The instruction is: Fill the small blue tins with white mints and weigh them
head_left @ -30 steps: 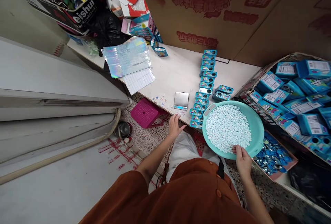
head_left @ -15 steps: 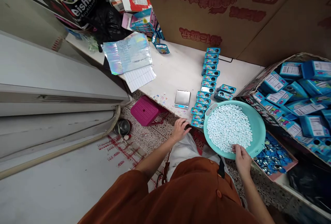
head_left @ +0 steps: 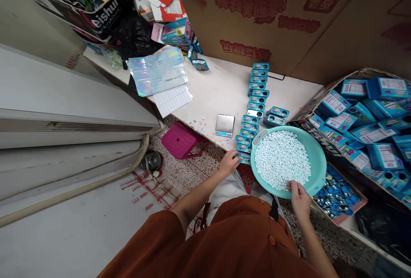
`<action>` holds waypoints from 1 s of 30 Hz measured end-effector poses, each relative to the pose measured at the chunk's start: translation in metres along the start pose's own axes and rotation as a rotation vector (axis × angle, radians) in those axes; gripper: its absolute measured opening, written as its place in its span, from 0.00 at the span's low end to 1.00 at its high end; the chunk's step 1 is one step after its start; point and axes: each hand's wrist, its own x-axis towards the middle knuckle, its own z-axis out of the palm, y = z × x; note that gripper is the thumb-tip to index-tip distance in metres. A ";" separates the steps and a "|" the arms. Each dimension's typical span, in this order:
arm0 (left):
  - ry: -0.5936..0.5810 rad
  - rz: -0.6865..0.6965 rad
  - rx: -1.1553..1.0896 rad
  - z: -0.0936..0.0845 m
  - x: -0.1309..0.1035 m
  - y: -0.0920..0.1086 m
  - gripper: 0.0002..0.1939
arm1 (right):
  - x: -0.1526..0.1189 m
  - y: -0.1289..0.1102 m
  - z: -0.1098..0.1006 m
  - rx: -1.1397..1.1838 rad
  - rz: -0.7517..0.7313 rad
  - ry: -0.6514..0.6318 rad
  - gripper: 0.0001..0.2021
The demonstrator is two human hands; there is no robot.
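Observation:
My left hand (head_left: 229, 163) is at the near end of a row of small blue candy boxes (head_left: 258, 93). Its fingers close around the left end of the nearest box (head_left: 244, 158), partly covering it. My right hand (head_left: 300, 199) reaches over the near rim of a turquoise basin (head_left: 316, 158). Its fingertips are pinched together at the edge of the small white candies (head_left: 281, 158) heaped inside; whatever is between them is hidden. Several boxes in the row show a dark round opening on top.
A small scale (head_left: 224, 125) stands left of the row. Two more boxes (head_left: 275, 119) stand behind the basin. At right are a carton of blue boxes (head_left: 334, 130) and a tray of blue and silver caps (head_left: 340, 196). Silvery sheets (head_left: 160, 70) and a pink stool (head_left: 178, 140) are left.
My left hand has moved slightly right and its fingers now touch the nearest box. My right hand stays at the basin's near edge. The whole view has shifted slightly.

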 end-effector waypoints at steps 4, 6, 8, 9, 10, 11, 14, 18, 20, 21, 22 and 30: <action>-0.093 0.031 -0.079 -0.006 -0.006 0.000 0.07 | 0.001 -0.003 0.001 -0.013 -0.015 0.010 0.28; -0.100 0.033 -0.111 -0.015 -0.015 -0.002 0.12 | 0.002 -0.006 0.001 -0.020 -0.019 0.000 0.29; -0.100 0.014 -0.138 -0.030 -0.031 -0.008 0.18 | 0.003 -0.009 0.000 -0.024 -0.012 -0.015 0.29; -0.098 -0.010 -0.142 -0.040 -0.040 -0.012 0.21 | 0.003 -0.009 0.000 -0.023 -0.004 -0.019 0.28; -0.091 -0.045 -0.138 -0.051 -0.050 -0.017 0.22 | 0.004 -0.010 -0.001 -0.019 0.003 -0.019 0.28; -0.072 -0.092 -0.125 -0.062 -0.058 -0.023 0.23 | 0.005 -0.010 -0.002 -0.014 0.008 -0.020 0.28; 0.024 -0.237 -0.091 -0.091 -0.066 -0.043 0.21 | 0.008 -0.010 -0.002 0.001 0.005 -0.017 0.29; 0.147 -0.295 -0.083 -0.112 -0.022 -0.070 0.20 | 0.011 -0.014 0.001 -0.029 -0.014 -0.028 0.28; 0.182 -0.265 -0.085 -0.114 0.014 -0.081 0.19 | 0.011 -0.016 0.002 -0.045 -0.017 -0.032 0.28; 0.188 -0.246 -0.089 -0.115 0.031 -0.086 0.19 | 0.010 -0.017 0.002 -0.046 -0.015 -0.030 0.27; 0.189 -0.227 -0.095 -0.114 0.047 -0.090 0.19 | 0.010 -0.017 0.002 -0.040 -0.010 -0.025 0.27; 0.076 -0.185 -0.115 -0.100 0.100 -0.113 0.22 | 0.002 0.000 -0.001 -0.021 -0.014 0.021 0.27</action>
